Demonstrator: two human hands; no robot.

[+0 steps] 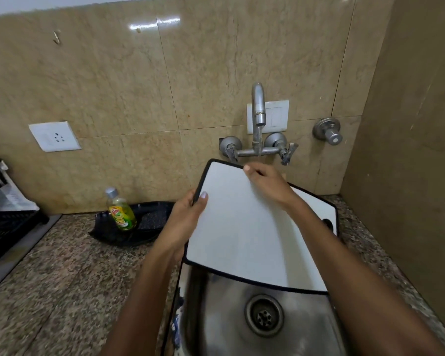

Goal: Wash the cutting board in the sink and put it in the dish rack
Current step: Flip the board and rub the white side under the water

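A white cutting board [244, 235] with a black rim is held tilted over the steel sink [224, 312]. My left hand [185, 219] grips its left edge, thumb on the top face. My right hand [265, 183] lies on the board's far top corner, fingers curled against the surface. Water runs in a thin stream from the tap [258, 109] down behind that corner. The black dish rack [3, 217] stands at the far left on the counter.
A green dish soap bottle [121, 211] stands in a black tray [141, 222] left of the sink. The speckled granite counter [62, 278] spreads to the left. A side wall rises close on the right. The sink drain [264, 315] shows below the board.
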